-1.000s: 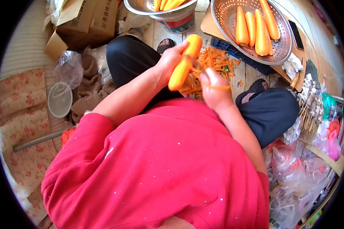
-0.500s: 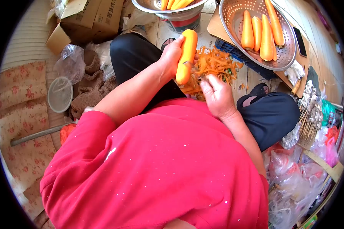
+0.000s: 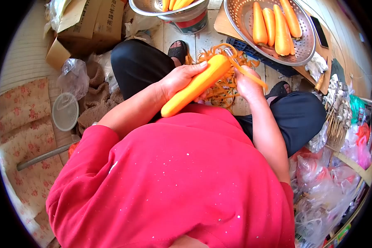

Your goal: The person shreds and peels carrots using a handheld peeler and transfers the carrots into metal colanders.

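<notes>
A large carrot lies slanted in my left hand, its thick end up and to the right. My right hand is closed beside that thick end, around a small tool that is mostly hidden, perhaps a peeler. A long orange peel strip curls from the carrot's end over my right fingers. Below and behind the hands is a heap of carrot peelings. Several carrots rest in a perforated metal colander at the upper right.
Another metal basin with carrots sits on a bucket. A phone lies on a wooden board. Left are a cardboard box, a plastic lid and a brown cloth; right are skewers and plastic bags.
The carrot has swung from nearly upright to a slant, its lower end now nearer my body. My right hand has moved up to its thick end, and a long peel strip now loops there.
</notes>
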### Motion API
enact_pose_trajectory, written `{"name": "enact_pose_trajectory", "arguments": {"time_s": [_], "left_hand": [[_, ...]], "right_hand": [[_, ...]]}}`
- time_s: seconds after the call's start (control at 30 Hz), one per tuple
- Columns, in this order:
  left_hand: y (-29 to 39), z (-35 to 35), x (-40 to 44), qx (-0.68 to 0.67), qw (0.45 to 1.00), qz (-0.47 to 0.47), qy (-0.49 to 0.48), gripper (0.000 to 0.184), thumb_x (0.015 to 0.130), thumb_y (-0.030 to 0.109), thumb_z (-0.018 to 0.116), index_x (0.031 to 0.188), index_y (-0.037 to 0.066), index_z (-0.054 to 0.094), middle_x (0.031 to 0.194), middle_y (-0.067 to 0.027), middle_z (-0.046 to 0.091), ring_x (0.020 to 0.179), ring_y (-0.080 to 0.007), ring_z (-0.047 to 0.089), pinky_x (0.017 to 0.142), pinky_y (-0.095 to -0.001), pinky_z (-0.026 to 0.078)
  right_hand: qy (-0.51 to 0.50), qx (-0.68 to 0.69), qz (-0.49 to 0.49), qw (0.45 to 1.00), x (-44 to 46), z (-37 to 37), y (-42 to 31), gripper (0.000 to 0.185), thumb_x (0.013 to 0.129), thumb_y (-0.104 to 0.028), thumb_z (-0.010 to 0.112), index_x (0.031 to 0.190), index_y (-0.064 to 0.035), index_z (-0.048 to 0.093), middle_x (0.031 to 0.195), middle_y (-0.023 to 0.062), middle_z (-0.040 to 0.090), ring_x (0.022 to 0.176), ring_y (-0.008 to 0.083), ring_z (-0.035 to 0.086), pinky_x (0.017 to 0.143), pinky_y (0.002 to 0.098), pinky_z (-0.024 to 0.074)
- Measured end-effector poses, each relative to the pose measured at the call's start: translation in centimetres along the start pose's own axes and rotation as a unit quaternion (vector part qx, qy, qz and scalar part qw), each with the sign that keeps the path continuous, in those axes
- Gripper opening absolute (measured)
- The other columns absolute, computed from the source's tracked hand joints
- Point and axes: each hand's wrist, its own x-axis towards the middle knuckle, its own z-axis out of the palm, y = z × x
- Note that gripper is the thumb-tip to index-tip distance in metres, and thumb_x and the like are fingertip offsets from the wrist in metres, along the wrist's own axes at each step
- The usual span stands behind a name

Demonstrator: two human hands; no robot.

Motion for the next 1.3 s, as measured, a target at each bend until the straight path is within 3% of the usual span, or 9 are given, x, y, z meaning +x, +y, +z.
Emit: {"name": "enact_pose_trajectory", "arguments": {"time_s": [0.07, 0.2, 0.4, 0.57, 0.7, 0.83, 0.97, 1.1, 1.3], "left_hand": [[0.6, -0.1, -0.2, 0.004, 0.998, 0.011, -0.054, 0.052, 0.098, 0.047, 0.039, 0.117, 0.001, 0.054, 0.088, -0.0157, 0.065, 0.064, -0.0236, 0.064, 0.052, -0.0333, 0.054], [1.8, -0.6, 1.8, -0.111, 0.991, 0.066, 0.044, 0.047, 0.099, 0.043, 0.035, 0.123, 0.005, 0.05, 0.1, -0.0187, 0.063, 0.07, -0.0249, 0.063, 0.058, -0.0341, 0.054], [3.3, -2.2, 4.8, -0.178, 0.976, 0.07, 0.1, 0.055, 0.098, 0.049, 0.036, 0.107, -0.003, 0.048, 0.082, -0.015, 0.058, 0.066, -0.0256, 0.06, 0.057, -0.037, 0.054], [2.6, 0.0, 3.7, -0.128, 0.978, 0.097, 0.135, 0.053, 0.097, 0.049, 0.038, 0.108, -0.001, 0.049, 0.082, -0.0144, 0.059, 0.065, -0.0255, 0.059, 0.055, -0.0368, 0.053], [1.3, 1.7, 0.7, 0.022, 0.997, -0.012, 0.068, 0.05, 0.097, 0.048, 0.042, 0.108, 0.001, 0.055, 0.08, -0.0111, 0.06, 0.058, -0.0213, 0.06, 0.046, -0.0322, 0.052], [1.4, 0.3, -0.2, 0.015, 0.998, 0.005, -0.068, 0.053, 0.095, 0.05, 0.046, 0.11, 0.0, 0.056, 0.082, -0.0124, 0.061, 0.058, -0.0229, 0.062, 0.047, -0.0318, 0.052], [2.8, -0.3, 0.8, -0.048, 0.997, 0.052, 0.036, 0.054, 0.099, 0.048, 0.035, 0.118, 0.001, 0.051, 0.087, -0.0144, 0.061, 0.064, -0.0255, 0.062, 0.052, -0.0349, 0.052], [3.8, -1.7, 3.4, -0.137, 0.98, 0.117, 0.081, 0.054, 0.098, 0.05, 0.035, 0.109, 0.0, 0.051, 0.086, -0.0157, 0.06, 0.068, -0.0251, 0.062, 0.052, -0.0352, 0.052], [3.5, -0.9, 3.8, -0.148, 0.982, 0.061, 0.098, 0.053, 0.097, 0.05, 0.038, 0.106, 0.0, 0.052, 0.081, -0.0143, 0.06, 0.061, -0.0239, 0.06, 0.052, -0.0353, 0.052]], "right_hand": [[0.004, 0.041, -0.007, 0.999, 0.3, -0.1, 0.0, 0.027, 0.088, -0.019, 0.046, 0.098, 0.0005, 0.06, 0.085, 0.0269, 0.063, 0.087, 0.0426, 0.061, 0.077, 0.0456, 0.0468], [0.048, 0.11, -0.1, 0.988, -2.6, -0.5, -3.5, 0.025, 0.091, -0.025, 0.051, 0.092, -0.0015, 0.059, 0.08, 0.0245, 0.062, 0.077, 0.0421, 0.061, 0.066, 0.0458, 0.0476], [-0.037, 0.106, -0.259, 0.959, -6.5, -0.3, -6.1, 0.018, 0.087, -0.019, 0.059, 0.08, -0.0051, 0.05, 0.074, 0.018, 0.058, 0.07, 0.0395, 0.059, 0.059, 0.0451, 0.0468], [-0.009, 0.079, -0.268, 0.96, -5.7, 0.3, -5.3, 0.019, 0.088, -0.019, 0.058, 0.08, -0.0045, 0.05, 0.075, 0.0189, 0.059, 0.071, 0.0412, 0.059, 0.06, 0.0472, 0.0463], [0.041, 0.058, -0.071, 0.995, -2.1, -0.8, -3.5, 0.026, 0.092, -0.026, 0.052, 0.083, -0.0018, 0.054, 0.076, 0.0239, 0.06, 0.076, 0.0451, 0.058, 0.064, 0.0506, 0.045], [0.009, -0.028, 0.06, 0.998, 0.3, -1.4, -1.3, 0.032, 0.095, -0.03, 0.047, 0.095, -0.0021, 0.062, 0.085, 0.0224, 0.064, 0.086, 0.0413, 0.061, 0.077, 0.0484, 0.0452], [0.047, 0.055, -0.069, 0.995, -1.8, -0.9, -3.0, 0.031, 0.094, -0.03, 0.048, 0.086, -0.0019, 0.057, 0.077, 0.0238, 0.06, 0.076, 0.0426, 0.059, 0.067, 0.0485, 0.0447], [0.006, 0.121, -0.207, 0.971, -5.4, -0.1, -5.6, 0.02, 0.09, -0.022, 0.055, 0.082, -0.0046, 0.053, 0.073, 0.021, 0.059, 0.071, 0.0429, 0.058, 0.06, 0.048, 0.0448], [-0.013, 0.058, -0.208, 0.976, -5.7, -0.1, -5.9, 0.014, 0.089, -0.019, 0.057, 0.084, -0.0061, 0.052, 0.077, 0.0217, 0.059, 0.073, 0.0441, 0.058, 0.063, 0.0484, 0.0463]]}}
